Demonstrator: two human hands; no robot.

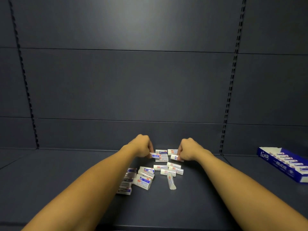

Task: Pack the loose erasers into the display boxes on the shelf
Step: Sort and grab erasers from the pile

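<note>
Dark blue-grey shelving fills the view, a slotted back panel [130, 84] rising behind a flat metal shelf [191, 205] on which everything sits. Both bare arms reach forward to the far side of a scatter of loose erasers [164, 169], small white blocks in blue-and-white sleeves lying at all angles near the middle of the shelf. The left hand [142, 146] has its fingers curled and pinches one eraser [155, 155] by its end, that piece lying roughly crosswise, pointing toward the other hand. The right hand [185, 150] is likewise curled, pinching a second eraser [174, 157] whose white end sticks out to the left. The two held pieces sit just beside each other at the back of the pile. What matters for the coming move is where they must go: the only display box [273, 161] in view lies well apart to the right, against the frame edge, its long axis running diagonally from the back toward the front right, with a row of erasers already lined up inside. I would judge the right hand the nearer by a clear margin, so its piece should travel first, or the left hand must cross over the pile to reach the box. Each eraser will likely need turning to match the row.
</note>
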